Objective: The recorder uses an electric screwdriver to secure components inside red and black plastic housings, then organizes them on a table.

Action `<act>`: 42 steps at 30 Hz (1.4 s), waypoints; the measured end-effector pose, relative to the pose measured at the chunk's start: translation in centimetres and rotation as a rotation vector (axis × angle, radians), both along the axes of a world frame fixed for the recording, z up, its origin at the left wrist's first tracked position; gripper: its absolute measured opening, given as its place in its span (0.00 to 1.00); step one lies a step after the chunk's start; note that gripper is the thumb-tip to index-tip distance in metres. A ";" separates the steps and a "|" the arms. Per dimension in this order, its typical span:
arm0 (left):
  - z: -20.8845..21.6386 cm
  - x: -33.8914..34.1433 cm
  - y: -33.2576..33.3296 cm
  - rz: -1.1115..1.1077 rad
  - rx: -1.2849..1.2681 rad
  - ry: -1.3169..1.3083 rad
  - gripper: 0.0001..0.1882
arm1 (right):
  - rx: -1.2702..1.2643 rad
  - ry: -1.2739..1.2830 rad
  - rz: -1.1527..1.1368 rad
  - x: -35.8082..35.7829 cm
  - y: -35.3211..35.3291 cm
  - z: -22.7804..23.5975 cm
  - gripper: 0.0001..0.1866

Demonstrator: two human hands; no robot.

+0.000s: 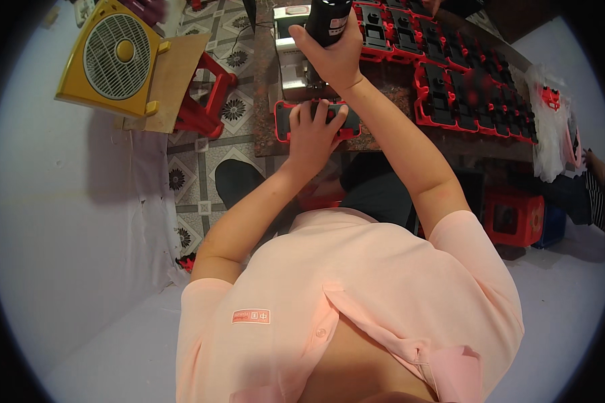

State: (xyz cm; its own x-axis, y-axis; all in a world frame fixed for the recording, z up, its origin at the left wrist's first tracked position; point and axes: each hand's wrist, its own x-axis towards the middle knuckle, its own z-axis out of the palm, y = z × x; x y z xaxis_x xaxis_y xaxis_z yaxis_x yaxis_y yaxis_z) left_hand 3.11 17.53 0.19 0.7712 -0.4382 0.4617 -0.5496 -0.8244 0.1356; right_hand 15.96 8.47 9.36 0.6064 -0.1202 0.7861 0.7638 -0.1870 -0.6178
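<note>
Raised near the table's far left part, my right hand (336,59) is wrapped around a thick black cylindrical tool (326,20) with a small light label. Its upper end is cut off by the picture's edge. Closer to me, my left hand (314,134) lies over a red-rimmed black plastic case (284,121) at the table's near edge. Its fingers are bent over the case, with the thumb at the right side. Just beyond that case stands a silver metal device (292,64), partly hidden behind my right hand.
Rows of similar red-and-black cases (444,97) cover the table's right side. A clear plastic bag (541,127) hangs at the right end. Another person's hand (431,5) shows at the far edge. On the left, a yellow fan (121,54) sits by a red stool (215,94).
</note>
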 end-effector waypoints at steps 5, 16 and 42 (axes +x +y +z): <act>-0.2 0.3 -0.3 0.012 0.002 -0.055 0.33 | 0.027 0.045 0.069 0.6 -0.4 -0.1 0.25; -1.4 1.0 -0.2 -0.030 -0.085 -0.101 0.34 | 0.304 0.004 0.343 -3.5 2.9 4.9 0.10; -2.0 0.8 -0.3 -0.008 -0.139 -0.123 0.35 | -0.050 0.238 0.386 -3.3 3.1 3.6 0.21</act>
State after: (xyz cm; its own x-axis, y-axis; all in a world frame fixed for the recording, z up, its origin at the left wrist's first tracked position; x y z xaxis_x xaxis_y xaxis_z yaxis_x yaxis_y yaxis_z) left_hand 3.94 17.19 -1.81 0.7018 -0.3693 0.6092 -0.5756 -0.7978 0.1795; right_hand 12.70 11.54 12.97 0.7636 0.1847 0.6188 0.6215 0.0501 -0.7818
